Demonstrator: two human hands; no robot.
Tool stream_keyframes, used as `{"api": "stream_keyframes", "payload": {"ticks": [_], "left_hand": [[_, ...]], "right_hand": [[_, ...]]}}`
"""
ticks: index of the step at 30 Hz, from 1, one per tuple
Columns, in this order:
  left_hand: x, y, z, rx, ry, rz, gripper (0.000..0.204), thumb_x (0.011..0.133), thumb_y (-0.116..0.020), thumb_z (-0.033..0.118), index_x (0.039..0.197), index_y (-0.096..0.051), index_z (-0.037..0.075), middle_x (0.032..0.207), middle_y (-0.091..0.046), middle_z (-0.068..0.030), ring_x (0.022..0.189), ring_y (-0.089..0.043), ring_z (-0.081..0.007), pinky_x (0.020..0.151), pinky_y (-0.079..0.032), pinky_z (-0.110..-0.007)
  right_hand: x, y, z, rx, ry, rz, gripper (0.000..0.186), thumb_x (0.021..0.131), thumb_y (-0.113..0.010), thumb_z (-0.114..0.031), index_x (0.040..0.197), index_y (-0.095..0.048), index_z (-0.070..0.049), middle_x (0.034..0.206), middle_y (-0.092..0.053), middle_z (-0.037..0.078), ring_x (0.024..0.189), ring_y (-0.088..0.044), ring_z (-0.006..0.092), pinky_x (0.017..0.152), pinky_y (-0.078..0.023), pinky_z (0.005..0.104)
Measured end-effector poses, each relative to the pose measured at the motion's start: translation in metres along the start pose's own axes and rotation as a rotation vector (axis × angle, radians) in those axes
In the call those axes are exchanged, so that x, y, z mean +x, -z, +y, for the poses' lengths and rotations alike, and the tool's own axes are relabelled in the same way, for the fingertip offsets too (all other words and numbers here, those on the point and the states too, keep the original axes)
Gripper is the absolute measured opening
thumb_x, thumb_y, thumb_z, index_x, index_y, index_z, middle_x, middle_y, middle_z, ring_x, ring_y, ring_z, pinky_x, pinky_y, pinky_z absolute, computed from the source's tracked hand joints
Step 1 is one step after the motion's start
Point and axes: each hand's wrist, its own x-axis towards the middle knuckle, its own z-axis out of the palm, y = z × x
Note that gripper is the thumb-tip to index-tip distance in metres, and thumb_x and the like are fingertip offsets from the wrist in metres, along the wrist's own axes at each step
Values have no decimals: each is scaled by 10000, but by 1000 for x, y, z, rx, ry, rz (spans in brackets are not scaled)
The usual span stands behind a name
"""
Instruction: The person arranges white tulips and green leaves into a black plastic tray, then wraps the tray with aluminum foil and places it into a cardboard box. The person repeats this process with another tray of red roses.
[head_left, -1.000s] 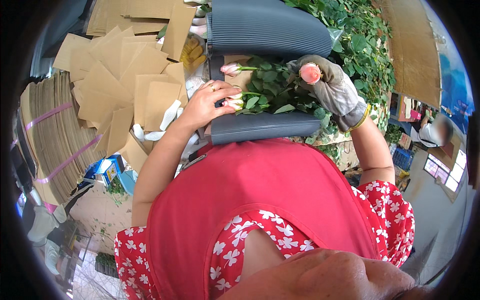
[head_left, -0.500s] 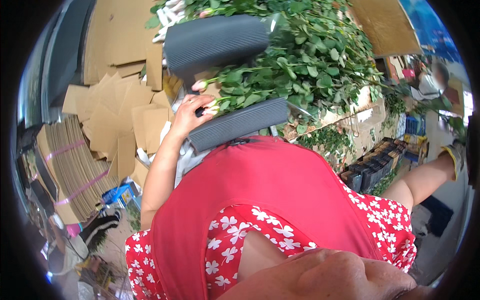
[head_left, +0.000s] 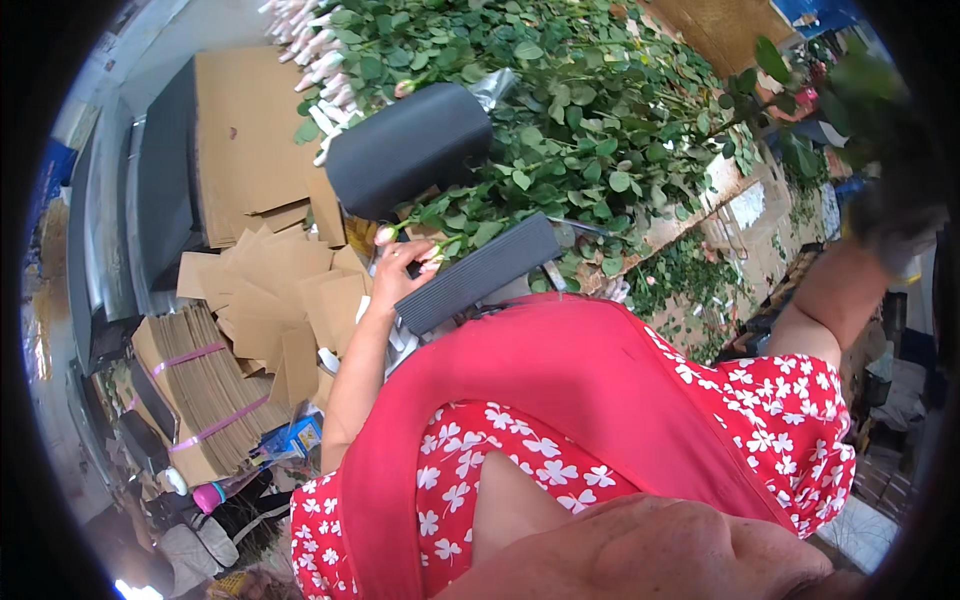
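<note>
My left hand (head_left: 400, 270) is bent round a pale rose head (head_left: 432, 266), fingers and thumb closed about it. Another pinkish rose bud (head_left: 385, 236) shows just beyond the fingers. Both lie in the gap between a near dark ribbed block (head_left: 480, 275) and a larger rounded dark block (head_left: 410, 150); their stems run right into the leaves. My right hand (head_left: 900, 235) is far out at the right edge, shadowed and blurred. Blurred leafy rose stems (head_left: 865, 100) rise from it, and the hand appears closed on them; its fingers are not distinct.
A heap of leafy rose stems (head_left: 610, 110) covers the bench, with pale wrapped heads (head_left: 315, 60) at the back left. Cardboard pieces (head_left: 270, 290) and a strapped cardboard stack (head_left: 200, 385) lie left. A wire-handled crate (head_left: 745, 210) stands right, beside leaves on the floor.
My right hand has risen at the right edge, the leafy stems moving up with it. My left hand keeps its place between the blocks. The whole view has shifted and turned.
</note>
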Motion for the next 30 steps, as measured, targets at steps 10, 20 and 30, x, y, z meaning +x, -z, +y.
{"api": "stream_keyframes", "payload": {"ticks": [10, 20, 30], "left_hand": [[-16, 3, -10, 14, -11, 37, 420, 686, -788, 126, 1094, -692, 97, 1069, -710, -60, 967, -640, -239, 932, -469, -359], [-8, -2, -6, -3, -50, 44, 452, 652, -782, 93, 1094, -694, 116, 1059, -704, -44, 949, -630, -244, 907, -481, -360], [-5, 0, -11, 21, -40, 24, 429, 693, -782, 97, 1113, -693, 96, 1091, -705, -69, 1002, -644, -257, 938, -471, -371]], "right_hand": [[67, -72, 19, 21, -95, 109, 229, 865, -618, -236, 1069, -694, -165, 928, -693, 90, 820, -669, 249, 730, -528, 361], [-90, -43, 137, 159, -697, 724, 351, 963, -494, -128, 1294, -570, -40, 1265, -631, 92, 1139, -600, 222, 979, -451, 315], [-108, -146, 63, 339, -613, 314, 342, 960, -546, -155, 1274, -584, -26, 1237, -641, 110, 1133, -599, 227, 977, -455, 329]]}}
